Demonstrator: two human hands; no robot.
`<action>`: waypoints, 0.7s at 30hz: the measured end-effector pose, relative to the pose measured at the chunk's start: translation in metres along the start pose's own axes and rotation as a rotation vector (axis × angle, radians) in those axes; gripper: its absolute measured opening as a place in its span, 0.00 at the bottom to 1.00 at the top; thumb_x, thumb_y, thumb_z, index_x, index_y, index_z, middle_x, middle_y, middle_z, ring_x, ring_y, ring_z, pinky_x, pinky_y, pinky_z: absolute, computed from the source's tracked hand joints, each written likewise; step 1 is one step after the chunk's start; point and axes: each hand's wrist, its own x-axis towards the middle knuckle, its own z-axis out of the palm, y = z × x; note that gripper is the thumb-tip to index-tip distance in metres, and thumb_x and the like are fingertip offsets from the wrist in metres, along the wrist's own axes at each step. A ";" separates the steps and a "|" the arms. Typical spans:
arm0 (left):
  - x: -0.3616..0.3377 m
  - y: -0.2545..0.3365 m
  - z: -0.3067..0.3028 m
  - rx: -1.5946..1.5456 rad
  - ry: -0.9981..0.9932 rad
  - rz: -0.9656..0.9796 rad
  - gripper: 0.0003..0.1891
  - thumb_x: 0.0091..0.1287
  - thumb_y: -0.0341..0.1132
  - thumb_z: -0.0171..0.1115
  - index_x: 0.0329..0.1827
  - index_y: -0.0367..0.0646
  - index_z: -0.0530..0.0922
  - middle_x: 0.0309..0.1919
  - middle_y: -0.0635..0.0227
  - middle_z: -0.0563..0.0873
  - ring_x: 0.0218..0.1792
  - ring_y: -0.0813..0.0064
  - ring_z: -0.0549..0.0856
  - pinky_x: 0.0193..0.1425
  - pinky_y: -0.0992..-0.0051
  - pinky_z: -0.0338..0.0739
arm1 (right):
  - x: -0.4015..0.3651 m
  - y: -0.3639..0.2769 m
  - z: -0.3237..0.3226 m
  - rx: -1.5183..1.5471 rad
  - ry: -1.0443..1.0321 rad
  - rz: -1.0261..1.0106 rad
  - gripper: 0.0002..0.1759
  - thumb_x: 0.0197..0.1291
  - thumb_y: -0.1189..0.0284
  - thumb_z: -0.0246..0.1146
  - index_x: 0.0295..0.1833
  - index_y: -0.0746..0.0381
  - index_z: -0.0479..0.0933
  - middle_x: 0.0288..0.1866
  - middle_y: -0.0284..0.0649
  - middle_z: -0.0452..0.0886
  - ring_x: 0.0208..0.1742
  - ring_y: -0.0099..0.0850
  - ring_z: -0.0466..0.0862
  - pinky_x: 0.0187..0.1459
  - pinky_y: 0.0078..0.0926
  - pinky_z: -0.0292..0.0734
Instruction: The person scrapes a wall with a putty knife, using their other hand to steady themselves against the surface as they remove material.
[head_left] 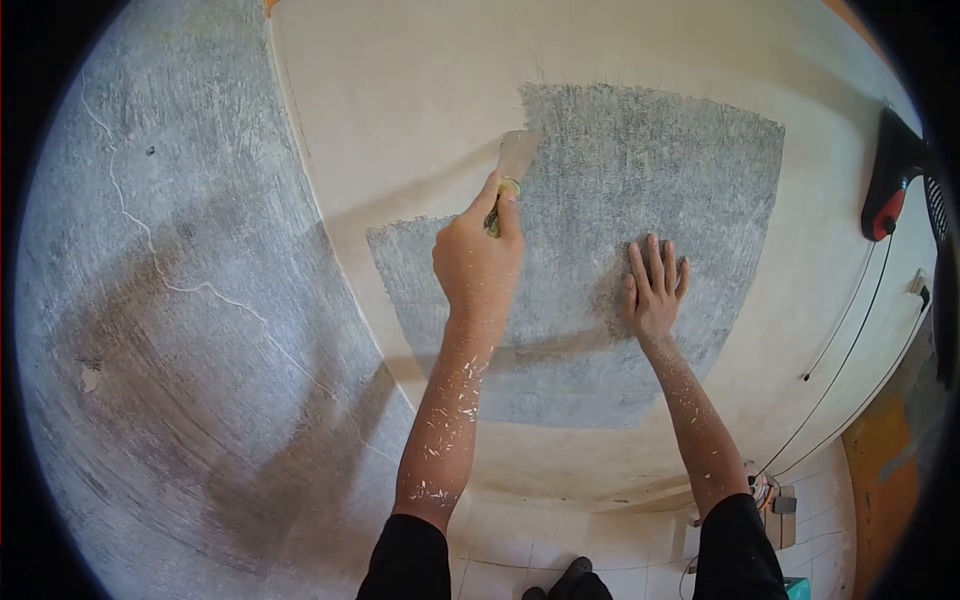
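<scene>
My left hand (478, 250) is closed round the handle of a scraper (518, 155). The wide metal blade points up and rests on the wall at the left edge of the upper grey patch (650, 150). That patch is bare and rough, with cream paint (400, 120) around it. Spread flat on the grey surface, my right hand (655, 290) holds nothing. Pale flakes cling to both forearms.
A grey wall (180, 300) with a thin crack stands at the left. At the right hang a black and red object (885, 190) and several dark cables. Below are floor tiles (500, 560), a shoe (570, 578) and a small box (781, 515).
</scene>
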 end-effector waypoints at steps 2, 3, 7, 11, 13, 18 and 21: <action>-0.015 -0.013 0.000 -0.005 -0.001 0.009 0.18 0.75 0.41 0.60 0.61 0.43 0.83 0.36 0.52 0.91 0.37 0.67 0.92 0.42 0.70 0.82 | -0.002 -0.002 -0.001 0.008 0.000 -0.002 0.26 0.77 0.57 0.46 0.76 0.46 0.69 0.81 0.33 0.62 0.83 0.36 0.55 0.82 0.49 0.36; -0.023 -0.020 0.002 -0.015 0.004 0.014 0.18 0.75 0.41 0.59 0.61 0.43 0.83 0.37 0.52 0.91 0.38 0.66 0.92 0.43 0.70 0.82 | -0.003 -0.002 -0.001 0.004 0.006 -0.008 0.26 0.76 0.57 0.46 0.76 0.46 0.69 0.81 0.33 0.62 0.83 0.37 0.55 0.82 0.49 0.36; -0.023 -0.023 0.018 -0.063 0.008 -0.005 0.18 0.75 0.41 0.60 0.62 0.42 0.83 0.40 0.52 0.91 0.41 0.66 0.92 0.44 0.70 0.82 | 0.000 -0.002 -0.004 0.024 0.010 -0.014 0.26 0.75 0.58 0.47 0.75 0.47 0.70 0.81 0.34 0.63 0.83 0.37 0.55 0.82 0.49 0.36; -0.004 -0.007 0.008 -0.061 0.022 -0.005 0.19 0.75 0.41 0.60 0.62 0.40 0.82 0.42 0.52 0.91 0.42 0.69 0.91 0.45 0.71 0.82 | -0.002 -0.003 -0.003 0.010 0.004 -0.025 0.26 0.75 0.58 0.48 0.75 0.47 0.71 0.81 0.34 0.63 0.83 0.37 0.56 0.82 0.49 0.36; -0.014 -0.014 0.004 -0.069 0.008 -0.008 0.18 0.75 0.41 0.60 0.62 0.40 0.82 0.41 0.52 0.91 0.42 0.68 0.91 0.45 0.70 0.82 | 0.000 -0.001 -0.007 0.000 -0.017 -0.024 0.26 0.75 0.57 0.47 0.75 0.48 0.71 0.81 0.34 0.63 0.83 0.37 0.56 0.82 0.49 0.36; -0.003 -0.017 0.026 -0.093 0.132 0.071 0.18 0.75 0.41 0.59 0.61 0.41 0.83 0.42 0.53 0.91 0.42 0.64 0.91 0.45 0.68 0.82 | -0.001 0.000 -0.006 0.019 -0.002 -0.030 0.26 0.75 0.57 0.47 0.75 0.47 0.71 0.81 0.35 0.63 0.83 0.37 0.56 0.82 0.48 0.37; 0.048 0.025 0.012 0.007 0.149 0.094 0.19 0.75 0.41 0.59 0.62 0.40 0.82 0.44 0.52 0.90 0.44 0.64 0.91 0.48 0.70 0.82 | -0.002 0.000 -0.007 0.023 -0.005 -0.039 0.27 0.75 0.57 0.47 0.75 0.47 0.71 0.81 0.35 0.63 0.83 0.37 0.56 0.82 0.48 0.37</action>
